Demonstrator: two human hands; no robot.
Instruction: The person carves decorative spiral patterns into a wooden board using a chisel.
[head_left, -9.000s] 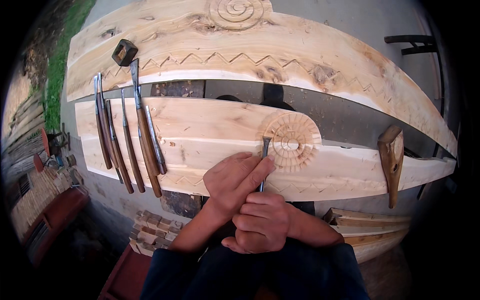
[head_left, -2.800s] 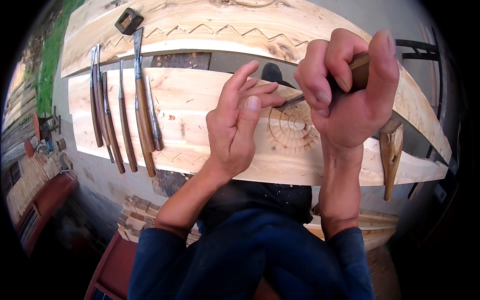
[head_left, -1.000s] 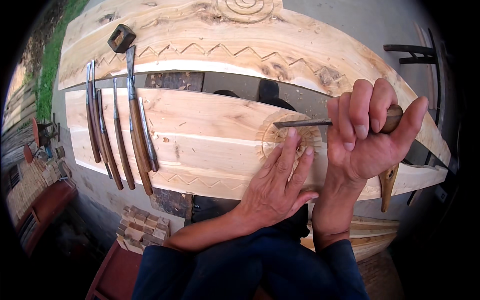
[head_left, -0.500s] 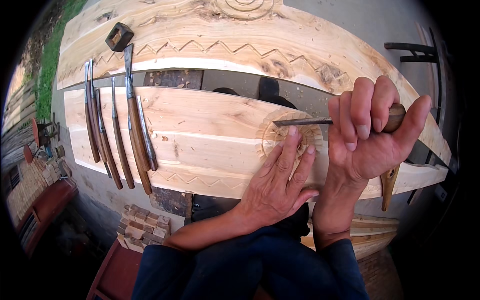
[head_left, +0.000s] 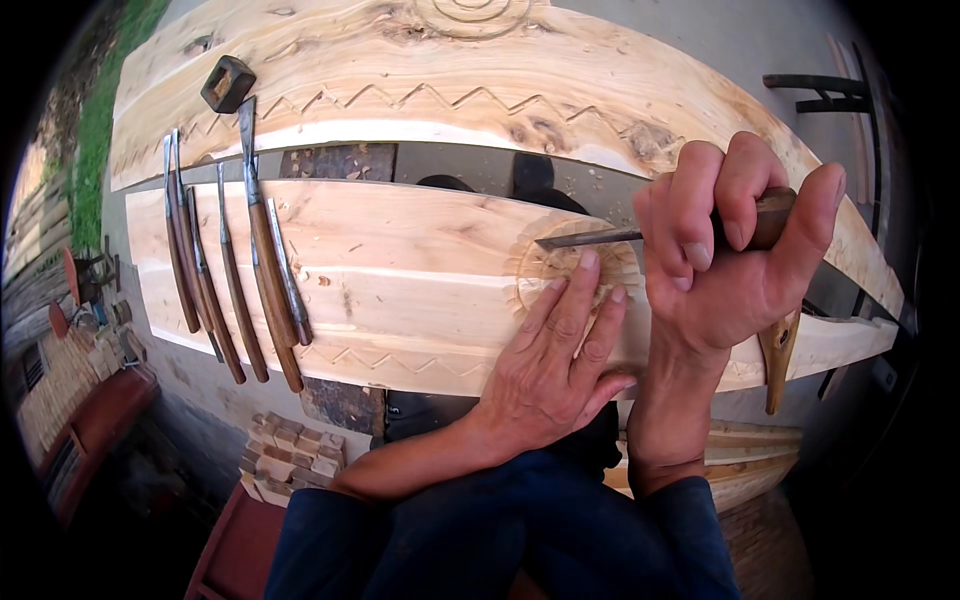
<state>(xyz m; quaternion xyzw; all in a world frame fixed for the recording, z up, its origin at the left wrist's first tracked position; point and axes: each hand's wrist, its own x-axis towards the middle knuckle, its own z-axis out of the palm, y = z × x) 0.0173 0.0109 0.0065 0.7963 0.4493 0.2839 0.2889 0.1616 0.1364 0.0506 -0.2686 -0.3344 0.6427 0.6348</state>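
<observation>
My right hand (head_left: pixel 735 235) is closed round the wooden handle of a carving chisel (head_left: pixel 590 239). The blade points left, its tip at the upper part of a round carved rosette (head_left: pixel 522 268) in the near wooden board (head_left: pixel 420 235). My left hand (head_left: pixel 553 375) lies flat over the rosette's lower part, its fingers stretched out just below the blade and hiding some of the carving. Whether the fingertips touch the blade, I cannot tell. A shallow zigzag line runs along the board's near edge, left of my left hand.
Several chisels (head_left: pixel 235 275) lie across the board's left part. Behind it is a second board (head_left: pixel 400 60) with a zigzag groove and a dark square block (head_left: pixel 228 84). A wooden tool handle (head_left: pixel 777 360) juts over the near edge at right. Small wood blocks (head_left: pixel 290 455) are stacked at lower left.
The chisel and my right hand have shifted slightly left and the hand a little up in the picture. My left hand stays on the rosette. The view itself has moved slightly.
</observation>
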